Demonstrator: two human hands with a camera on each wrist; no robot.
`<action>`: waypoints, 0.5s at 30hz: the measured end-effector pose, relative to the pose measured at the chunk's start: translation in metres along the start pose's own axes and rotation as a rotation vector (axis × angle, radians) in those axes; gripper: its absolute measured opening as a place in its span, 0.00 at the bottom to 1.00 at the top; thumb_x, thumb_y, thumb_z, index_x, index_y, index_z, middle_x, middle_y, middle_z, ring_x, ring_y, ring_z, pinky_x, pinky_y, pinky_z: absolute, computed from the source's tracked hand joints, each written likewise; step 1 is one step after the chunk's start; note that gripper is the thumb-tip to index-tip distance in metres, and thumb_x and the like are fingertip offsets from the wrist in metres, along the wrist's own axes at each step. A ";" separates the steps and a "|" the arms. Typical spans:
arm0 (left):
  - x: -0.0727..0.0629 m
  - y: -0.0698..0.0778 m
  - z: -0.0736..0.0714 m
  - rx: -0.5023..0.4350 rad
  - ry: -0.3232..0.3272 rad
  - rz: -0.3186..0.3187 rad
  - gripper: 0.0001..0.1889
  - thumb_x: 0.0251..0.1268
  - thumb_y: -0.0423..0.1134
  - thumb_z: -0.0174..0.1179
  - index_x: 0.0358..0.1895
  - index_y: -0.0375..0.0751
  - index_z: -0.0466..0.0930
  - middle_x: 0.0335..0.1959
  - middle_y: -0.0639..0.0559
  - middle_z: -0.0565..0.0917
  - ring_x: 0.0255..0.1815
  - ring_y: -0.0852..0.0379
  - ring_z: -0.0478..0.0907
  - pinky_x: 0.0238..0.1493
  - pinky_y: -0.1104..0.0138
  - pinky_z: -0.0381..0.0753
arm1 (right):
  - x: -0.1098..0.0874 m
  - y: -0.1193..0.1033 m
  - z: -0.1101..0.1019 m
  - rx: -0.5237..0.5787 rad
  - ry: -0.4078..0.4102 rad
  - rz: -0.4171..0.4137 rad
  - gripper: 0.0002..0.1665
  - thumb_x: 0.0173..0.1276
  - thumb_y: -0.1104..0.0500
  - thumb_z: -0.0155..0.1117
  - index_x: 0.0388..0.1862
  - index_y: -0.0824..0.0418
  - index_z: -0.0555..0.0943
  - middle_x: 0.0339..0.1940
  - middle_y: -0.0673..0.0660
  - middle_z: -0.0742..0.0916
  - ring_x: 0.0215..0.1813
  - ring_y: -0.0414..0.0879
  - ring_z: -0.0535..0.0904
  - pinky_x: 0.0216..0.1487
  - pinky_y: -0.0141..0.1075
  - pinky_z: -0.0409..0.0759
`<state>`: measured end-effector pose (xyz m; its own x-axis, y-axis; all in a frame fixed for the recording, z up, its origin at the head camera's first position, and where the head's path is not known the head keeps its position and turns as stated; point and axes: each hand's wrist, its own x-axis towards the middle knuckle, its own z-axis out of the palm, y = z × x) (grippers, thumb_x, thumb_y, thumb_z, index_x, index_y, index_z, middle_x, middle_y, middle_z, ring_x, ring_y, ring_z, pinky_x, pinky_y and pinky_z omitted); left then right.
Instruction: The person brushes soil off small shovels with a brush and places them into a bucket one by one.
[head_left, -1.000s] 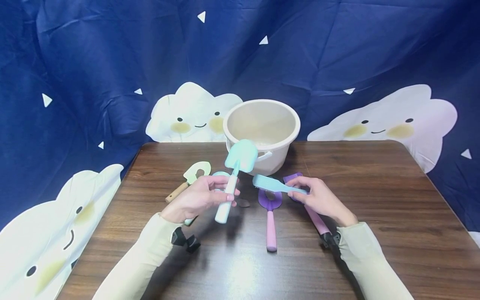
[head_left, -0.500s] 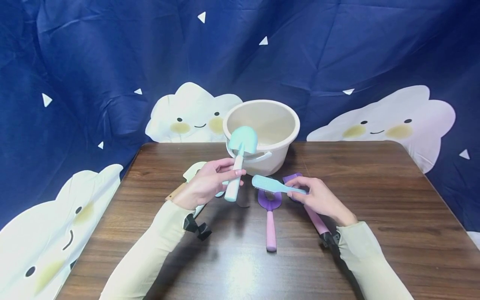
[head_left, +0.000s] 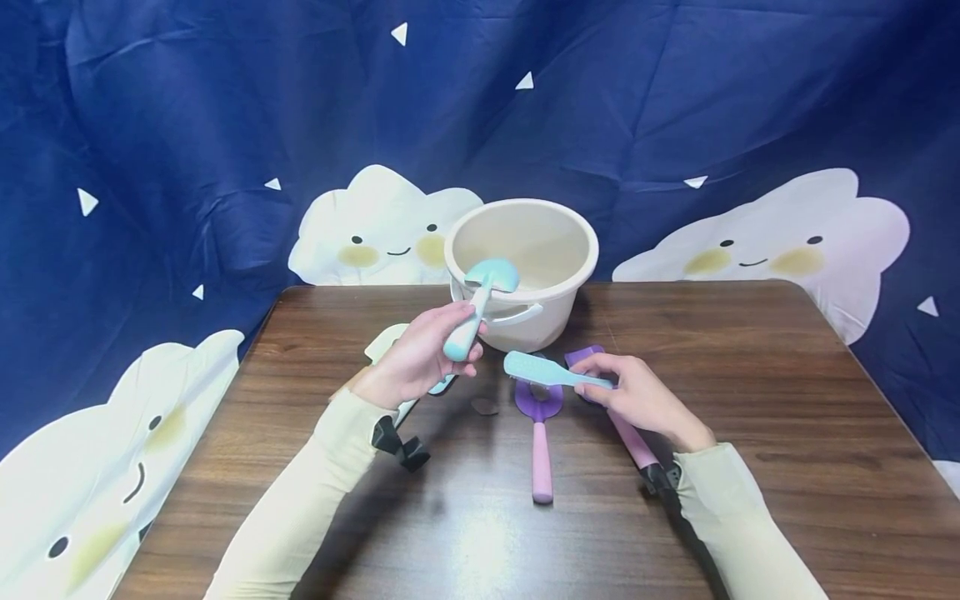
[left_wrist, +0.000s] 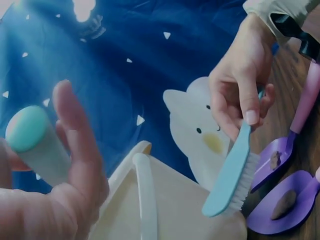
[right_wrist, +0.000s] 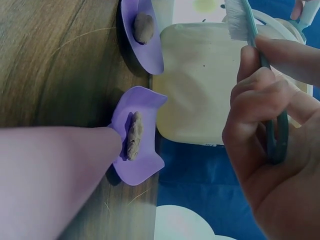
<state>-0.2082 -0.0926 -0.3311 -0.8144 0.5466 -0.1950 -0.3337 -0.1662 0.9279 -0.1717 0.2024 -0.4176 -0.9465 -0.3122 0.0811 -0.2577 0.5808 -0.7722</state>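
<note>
In the head view my left hand (head_left: pixel 416 354) grips the handle of a small hand trowel. The trowel (head_left: pixel 493 273) has a turquoise blade, which overlaps the near rim of a cream bucket (head_left: pixel 536 325). Its handle slopes down toward me, and the left wrist view shows the handle's green end. My right hand (head_left: pixel 648 404) pinches a light blue brush (head_left: pixel 536 369) by its handle. White bristles (left_wrist: pixel 245 185) show on the brush in the left wrist view. Below it lies a purple trowel (head_left: pixel 542 450) with a pink handle, a brown lump (left_wrist: pixel 285 204) on its blade.
A second purple tool (head_left: pixel 630 437) with a pink handle lies under my right hand, holding another brown lump (right_wrist: pixel 135 136). A flat brown piece (head_left: pixel 484 406) rests on the wooden table (head_left: pixel 750 375). Partly behind my left hand is a pale green trowel (head_left: pixel 384 340).
My left hand has moved up and away from me with the turquoise trowel. Its blade has swung toward the bucket's rim and tipped over. My right hand and the brush have stayed in place.
</note>
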 end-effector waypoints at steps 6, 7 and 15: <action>0.001 0.003 0.000 -0.044 -0.028 0.031 0.13 0.77 0.42 0.42 0.53 0.37 0.68 0.34 0.54 0.77 0.25 0.60 0.71 0.26 0.72 0.75 | 0.000 0.000 0.000 -0.012 0.002 0.015 0.12 0.63 0.58 0.68 0.46 0.53 0.83 0.29 0.50 0.86 0.34 0.42 0.77 0.37 0.30 0.73; 0.001 0.003 0.000 -0.045 -0.032 0.036 0.14 0.77 0.42 0.42 0.54 0.37 0.67 0.34 0.55 0.77 0.25 0.60 0.71 0.26 0.72 0.75 | 0.000 0.000 0.000 -0.014 0.000 0.015 0.12 0.63 0.58 0.68 0.46 0.53 0.83 0.29 0.50 0.86 0.34 0.42 0.77 0.37 0.30 0.73; 0.001 0.005 -0.001 -0.103 -0.061 0.091 0.23 0.78 0.51 0.41 0.62 0.37 0.65 0.40 0.54 0.79 0.28 0.60 0.73 0.30 0.73 0.76 | -0.002 0.000 -0.003 -0.001 0.001 0.031 0.12 0.63 0.58 0.68 0.46 0.52 0.83 0.31 0.56 0.87 0.34 0.43 0.78 0.37 0.31 0.74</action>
<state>-0.2111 -0.0933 -0.3270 -0.8141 0.5739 -0.0890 -0.3092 -0.2985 0.9029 -0.1700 0.2049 -0.4158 -0.9543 -0.2931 0.0579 -0.2284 0.5908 -0.7738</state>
